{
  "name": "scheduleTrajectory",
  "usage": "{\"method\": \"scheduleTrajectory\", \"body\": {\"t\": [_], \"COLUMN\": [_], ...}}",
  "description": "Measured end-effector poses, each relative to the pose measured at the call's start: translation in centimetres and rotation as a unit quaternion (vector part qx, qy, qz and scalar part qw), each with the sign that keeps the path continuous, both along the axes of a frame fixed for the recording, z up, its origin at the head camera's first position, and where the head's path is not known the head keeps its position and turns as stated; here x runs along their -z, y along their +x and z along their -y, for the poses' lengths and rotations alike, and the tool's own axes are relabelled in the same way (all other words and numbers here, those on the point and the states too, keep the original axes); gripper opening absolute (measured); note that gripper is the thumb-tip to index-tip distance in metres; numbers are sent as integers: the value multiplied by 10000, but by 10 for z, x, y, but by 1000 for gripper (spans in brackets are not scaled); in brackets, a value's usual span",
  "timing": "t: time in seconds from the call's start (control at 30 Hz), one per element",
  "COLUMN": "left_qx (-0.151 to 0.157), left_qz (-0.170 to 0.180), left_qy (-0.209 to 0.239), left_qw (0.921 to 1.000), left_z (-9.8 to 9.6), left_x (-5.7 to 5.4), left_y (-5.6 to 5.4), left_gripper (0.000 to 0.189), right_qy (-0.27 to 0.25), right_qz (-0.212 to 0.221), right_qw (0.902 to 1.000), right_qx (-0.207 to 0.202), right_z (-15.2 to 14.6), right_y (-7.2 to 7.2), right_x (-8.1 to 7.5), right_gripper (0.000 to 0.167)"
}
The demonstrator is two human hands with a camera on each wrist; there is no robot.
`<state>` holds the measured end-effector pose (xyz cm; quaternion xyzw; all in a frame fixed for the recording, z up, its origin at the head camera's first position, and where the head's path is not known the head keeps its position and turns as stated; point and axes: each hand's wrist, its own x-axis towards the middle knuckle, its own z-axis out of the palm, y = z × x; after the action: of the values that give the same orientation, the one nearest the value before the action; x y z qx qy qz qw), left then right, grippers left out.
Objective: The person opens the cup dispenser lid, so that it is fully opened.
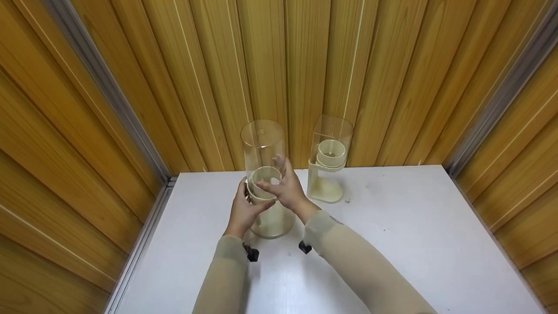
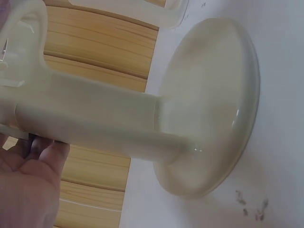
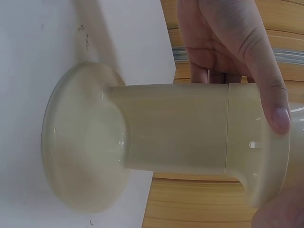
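A cream stand (image 3: 180, 128) with a round base (image 2: 209, 109) stands upright on the white table. A tall clear amber tube (image 1: 262, 135) rises from its collar (image 3: 273, 166), around a short cream cylinder (image 1: 258, 175). My left hand (image 1: 246, 210) grips the stand at the collar from the left, thumb across the front; its fingers reach behind the column in the right wrist view. My right hand (image 1: 288, 187) holds the lower tube from the right, thumb at the front and fingers round the far side. In the right wrist view the right hand shows only at the lower corner.
A second cream stand (image 1: 327, 192), with its own clear holder (image 1: 333, 126) and short cream cylinder (image 1: 331, 152), is just right of my hands, near the back edge of the white table (image 1: 414, 231). Wood-patterned walls (image 1: 305, 65) enclose the back and sides.
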<state>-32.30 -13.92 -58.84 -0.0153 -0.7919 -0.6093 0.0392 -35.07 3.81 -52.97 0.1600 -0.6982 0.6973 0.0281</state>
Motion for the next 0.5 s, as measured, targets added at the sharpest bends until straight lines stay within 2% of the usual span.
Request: {"method": "scheduleTrajectory", "body": {"t": [0.23, 0.5], "left_qx": [-133, -263], "left_qz": [109, 16], "left_qy": [-75, -248], "left_qw": [9998, 9993], "left_z": [-4, -10], "left_x": [1, 2], "left_y": [16, 34], "left_gripper": [138, 135], "right_qy": [109, -104], "right_qz": [15, -43], "right_qw": [9999, 9999], "right_qx": [-40, -31], "right_z": [-3, -7], "right_y": [15, 33], "right_x": [2, 7], "right_gripper": [117, 119]}}
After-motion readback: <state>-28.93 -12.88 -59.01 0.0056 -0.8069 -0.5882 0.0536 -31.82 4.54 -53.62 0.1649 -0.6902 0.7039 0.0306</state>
